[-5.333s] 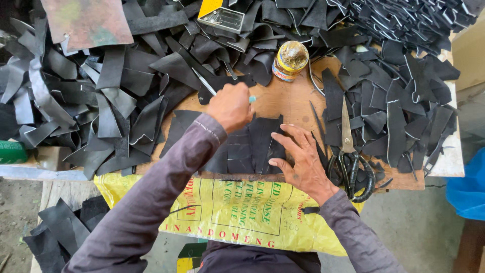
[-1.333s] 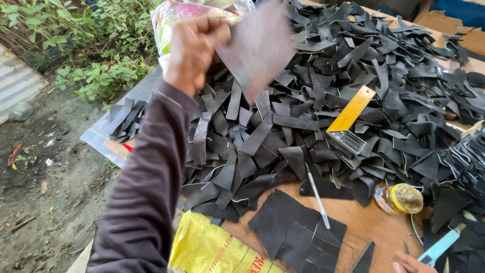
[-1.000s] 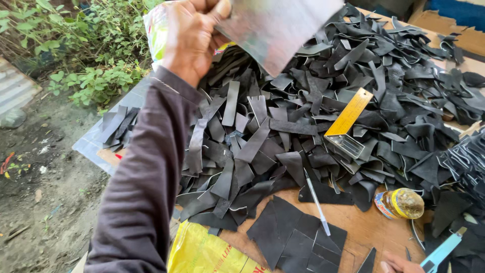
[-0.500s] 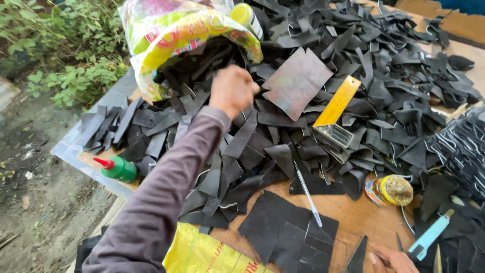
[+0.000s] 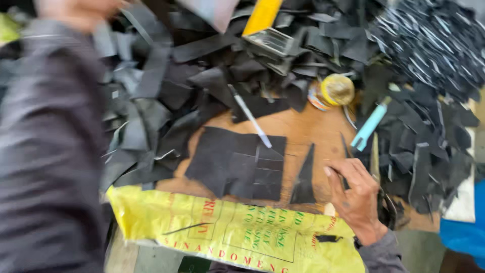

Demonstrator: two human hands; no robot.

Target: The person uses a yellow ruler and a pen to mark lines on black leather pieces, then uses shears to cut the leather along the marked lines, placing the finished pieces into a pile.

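A round yellow-lidded tin (image 5: 337,89) lies on its side at the edge of the scrap heap; its contents cannot be seen. Beside it a clear box (image 5: 273,40) sits under a yellow strip (image 5: 261,15), half buried in black offcuts (image 5: 166,91) that cover most of the wooden tabletop (image 5: 308,129). In the bare middle patch lies a flat dark sheet (image 5: 235,162) cut into squares, a thin pen-like stick (image 5: 250,115) across its upper corner, and a narrow dark triangle (image 5: 304,177) just to its right. The right hand (image 5: 356,194) rests on the wood beside that triangle, fingers loosely spread and holding nothing — scissors (image 5: 386,207) lie just beyond it, and a light-blue handled tool (image 5: 371,124) above. The left hand (image 5: 76,10) is raised at the top edge, badly blurred, so I cannot tell how its fingers are set. A yellow printed sack (image 5: 232,232) hangs over the near edge — something blue (image 5: 465,237) stands at the right.
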